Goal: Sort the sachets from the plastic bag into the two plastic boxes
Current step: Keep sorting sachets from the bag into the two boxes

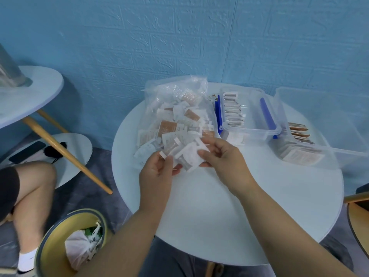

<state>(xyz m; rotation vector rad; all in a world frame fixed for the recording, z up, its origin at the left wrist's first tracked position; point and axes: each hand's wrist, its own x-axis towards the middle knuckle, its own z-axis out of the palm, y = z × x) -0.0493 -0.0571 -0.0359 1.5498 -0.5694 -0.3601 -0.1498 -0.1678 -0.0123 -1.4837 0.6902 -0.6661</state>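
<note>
A clear plastic bag full of white and brown sachets lies on the round white table, its mouth towards me. My left hand grips a small stack of white sachets at the bag's mouth. My right hand pinches a white sachet from the same bunch. A clear box with blue clips holds upright white sachets. A second clear box at the right holds brown sachets.
A yellow bin with a white bag in it stands on the floor at lower left. Another person's leg is at the left. A second table with wooden legs and a low stool stand left. A blue wall is close behind.
</note>
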